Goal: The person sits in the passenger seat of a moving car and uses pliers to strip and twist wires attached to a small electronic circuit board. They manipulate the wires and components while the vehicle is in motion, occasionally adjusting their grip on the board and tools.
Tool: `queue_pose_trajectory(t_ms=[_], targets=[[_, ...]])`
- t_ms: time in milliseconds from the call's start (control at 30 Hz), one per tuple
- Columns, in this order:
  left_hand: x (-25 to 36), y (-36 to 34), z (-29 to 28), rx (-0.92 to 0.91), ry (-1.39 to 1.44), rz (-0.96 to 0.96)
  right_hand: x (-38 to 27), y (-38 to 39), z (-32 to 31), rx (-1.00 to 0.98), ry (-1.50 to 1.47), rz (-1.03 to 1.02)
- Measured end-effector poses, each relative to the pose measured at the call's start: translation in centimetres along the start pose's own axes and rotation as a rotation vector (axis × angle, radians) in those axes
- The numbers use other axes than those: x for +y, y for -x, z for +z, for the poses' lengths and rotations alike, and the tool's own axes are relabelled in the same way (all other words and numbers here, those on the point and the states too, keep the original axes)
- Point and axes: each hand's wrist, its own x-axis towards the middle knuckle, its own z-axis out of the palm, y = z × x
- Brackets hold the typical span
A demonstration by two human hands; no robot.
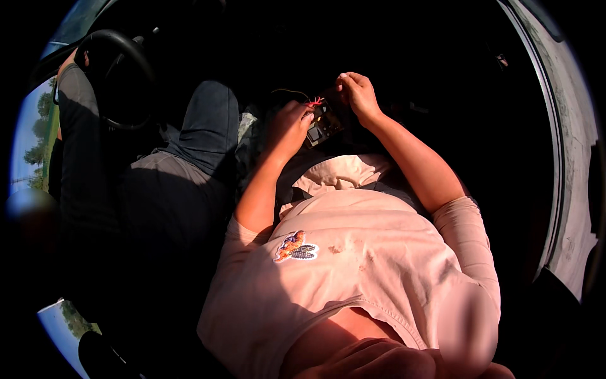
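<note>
The small boxy device [323,131] lay in the upper middle of the frame, tilted, between the person's hands, with red wires [315,101] bunched at its top edge and a thin yellow wire [289,91] arching to the left. The left hand [289,129] lay along the device's left side, its fingers bent and its thumb beside the wires; I could not tell what, if anything, they pinched. The right hand [361,100] hung just above and to the right, fingertips pressed together, and shadow hid whether a wire ran between them.

A tug by the right hand could have pulled a thin wire loose, I judged, and a slack left grip could have let the device slip into the dark. Deep shade and any jolt of the car would have made either likelier.

The device looked dark and hard, with squarish raised parts; the wires were thin and bendy. Below, the soft beige shirt [385,234] was creased and brown-stained, with an insect-shaped patch [295,246]. At upper left, a second person's dark, smooth-clothed knee [211,117] showed near a round black steering wheel [134,50].
</note>
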Motion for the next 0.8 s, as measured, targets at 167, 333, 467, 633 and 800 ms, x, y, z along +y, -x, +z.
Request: queue_pose_trajectory(t_ms=[167,333,467,633,800], targets=[[0.1,0.0,-0.7,0.075,0.079,-0.057,-0.6,-0.1,-0.6,0.180,-0.019,-0.015],[-0.2,-0.6,-0.9,0.108,0.178,-0.044,0.8,-1.4,-1.3,0.385,0.088,-0.134],[-1.8,-0.2,0.4,0.148,0.304,-0.089,0.8,-0.8,-1.0,0.280,0.026,-0.017],[-3.1,-1.7,0.1,0.102,0.503,-0.228,0.0,0.0,-0.2,0.104,-0.025,-0.018],[-3.9,-2.7,-0.2,0.006,0.729,-0.320,-0.2,0.9,0.6,0.046,0.140,-0.098]])
